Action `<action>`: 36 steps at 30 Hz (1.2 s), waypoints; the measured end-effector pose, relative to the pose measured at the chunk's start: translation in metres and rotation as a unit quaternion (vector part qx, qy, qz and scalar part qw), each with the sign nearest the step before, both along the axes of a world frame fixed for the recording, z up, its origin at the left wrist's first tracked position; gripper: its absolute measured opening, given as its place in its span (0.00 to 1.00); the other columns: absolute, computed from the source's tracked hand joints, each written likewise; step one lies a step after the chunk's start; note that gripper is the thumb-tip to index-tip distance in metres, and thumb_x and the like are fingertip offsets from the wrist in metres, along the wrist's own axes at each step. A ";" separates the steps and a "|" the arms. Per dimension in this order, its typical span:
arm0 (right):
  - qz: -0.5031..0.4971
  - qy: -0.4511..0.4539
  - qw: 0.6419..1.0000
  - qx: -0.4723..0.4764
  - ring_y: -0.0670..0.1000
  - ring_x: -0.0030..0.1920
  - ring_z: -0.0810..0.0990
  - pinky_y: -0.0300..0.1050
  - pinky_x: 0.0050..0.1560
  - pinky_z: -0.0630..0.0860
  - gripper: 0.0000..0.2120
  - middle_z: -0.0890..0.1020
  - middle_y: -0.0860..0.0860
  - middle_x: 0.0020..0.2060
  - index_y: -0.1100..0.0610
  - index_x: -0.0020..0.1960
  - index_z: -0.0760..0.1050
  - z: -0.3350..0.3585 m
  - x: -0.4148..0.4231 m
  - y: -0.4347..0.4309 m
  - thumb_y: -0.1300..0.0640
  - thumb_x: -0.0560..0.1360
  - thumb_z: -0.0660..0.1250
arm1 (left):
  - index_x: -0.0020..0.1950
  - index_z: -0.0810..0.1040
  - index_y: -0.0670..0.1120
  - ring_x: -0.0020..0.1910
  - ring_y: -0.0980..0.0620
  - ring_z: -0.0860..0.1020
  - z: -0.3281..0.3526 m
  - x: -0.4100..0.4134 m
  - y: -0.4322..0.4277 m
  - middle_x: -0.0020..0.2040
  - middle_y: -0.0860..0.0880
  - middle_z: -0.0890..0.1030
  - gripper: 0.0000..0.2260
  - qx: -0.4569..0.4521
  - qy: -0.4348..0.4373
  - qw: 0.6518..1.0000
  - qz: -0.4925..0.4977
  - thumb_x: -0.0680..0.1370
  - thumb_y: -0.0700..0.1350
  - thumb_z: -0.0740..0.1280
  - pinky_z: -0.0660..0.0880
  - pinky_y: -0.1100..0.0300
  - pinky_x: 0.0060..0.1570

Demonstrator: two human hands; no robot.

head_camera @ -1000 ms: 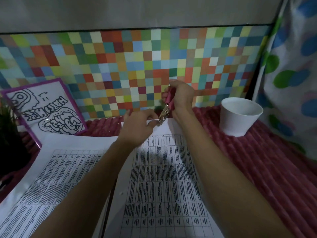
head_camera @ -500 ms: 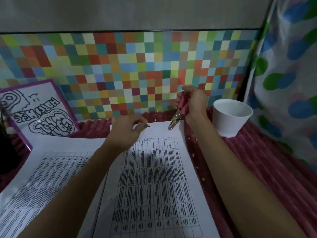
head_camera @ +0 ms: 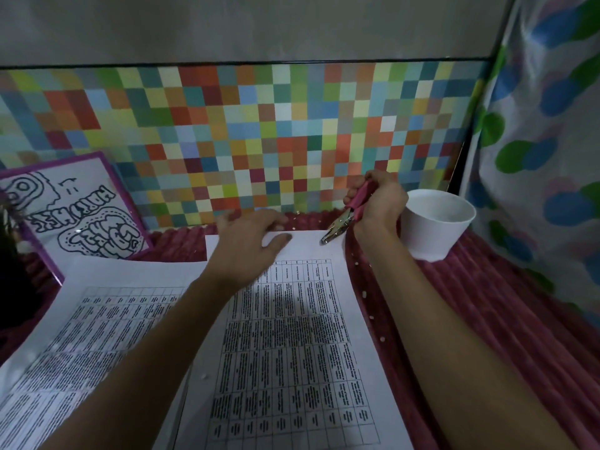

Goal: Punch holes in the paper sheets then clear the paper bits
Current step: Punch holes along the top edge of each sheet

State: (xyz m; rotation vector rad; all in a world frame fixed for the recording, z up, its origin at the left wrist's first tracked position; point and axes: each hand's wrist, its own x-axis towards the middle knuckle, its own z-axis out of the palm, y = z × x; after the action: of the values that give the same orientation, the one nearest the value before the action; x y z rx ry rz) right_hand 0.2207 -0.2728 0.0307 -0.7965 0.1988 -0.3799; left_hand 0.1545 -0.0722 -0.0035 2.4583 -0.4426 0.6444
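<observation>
A printed paper sheet (head_camera: pixel 292 319) lies flat on the table, its top edge towards the wall, as a person works along that edge with a hole punch (head_camera: pixel 344 219). The sheet looks thin, light and limp, likely to slide or buckle on soft cloth, so it seems best steadied by a flat palm near the edge being punched rather than pinched and lifted. The left hand (head_camera: pixel 246 245) does that, its grip released and its fingers spread on the top margin. The right hand (head_camera: pixel 378 203) has its grip clenched round the punch's pink handles, with the metal head angled down over the sheet's top right corner; whether paper sits between the jaws cannot be told. The punch appears small and rigid, a tool to take by its handles. Tiny white paper bits (head_camera: pixel 364 293) dot the ribbed maroon cover (head_camera: pixel 487 303) just beside the sheet's right edge. Light as they seem, they may cling in the plush and need pinching or sweeping out. A white cup (head_camera: pixel 435 228) stands just right of the punching hand. A second sheet (head_camera: pixel 97 319) lies to the left, below a purple-framed drawing (head_camera: pixel 81 216) that leans on the coloured mosaic wall (head_camera: pixel 259 125).
</observation>
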 end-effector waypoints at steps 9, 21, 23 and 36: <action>-0.027 -0.032 0.998 0.039 0.52 0.20 0.69 0.41 0.25 0.66 0.13 0.72 0.56 0.23 0.60 0.29 0.70 0.003 -0.005 0.003 0.66 0.72 0.59 | 0.52 0.81 0.53 0.51 0.56 0.78 -0.003 0.003 -0.048 0.51 0.58 0.82 0.08 0.041 0.007 0.999 0.030 0.82 0.51 0.62 0.53 0.48 0.68; 0.123 -0.059 0.990 0.041 0.52 0.29 0.69 0.42 0.30 0.69 0.10 0.71 0.56 0.31 0.64 0.54 0.70 0.012 -0.015 0.002 0.69 0.75 0.54 | 0.51 0.79 0.54 0.46 0.55 0.77 -0.004 0.007 -0.051 0.43 0.60 0.77 0.07 0.033 0.001 0.998 0.047 0.81 0.52 0.62 0.56 0.47 0.66; 0.151 -0.066 0.985 0.041 0.53 0.30 0.70 0.43 0.31 0.70 0.15 0.71 0.57 0.33 0.65 0.56 0.69 0.014 -0.016 -0.001 0.71 0.73 0.51 | 0.52 0.80 0.54 0.46 0.55 0.77 -0.004 0.007 -0.051 0.44 0.59 0.79 0.08 0.023 0.002 0.999 0.049 0.81 0.53 0.62 0.55 0.51 0.64; 0.253 0.010 0.711 -0.656 0.51 0.43 0.83 0.46 0.47 0.77 0.15 0.85 0.52 0.42 0.55 0.51 0.84 0.030 -0.028 -0.040 0.54 0.65 0.78 | 0.53 0.78 0.53 0.50 0.57 0.74 0.017 0.008 -0.039 0.46 0.60 0.79 0.07 -0.033 -0.003 0.999 -0.009 0.82 0.51 0.61 0.53 0.48 0.68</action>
State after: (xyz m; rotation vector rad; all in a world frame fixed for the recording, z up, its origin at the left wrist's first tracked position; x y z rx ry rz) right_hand 0.1928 -0.3131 0.0603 -2.2175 -0.3493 0.0954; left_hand 0.1623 -0.1114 0.0136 2.3882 -0.4396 0.6489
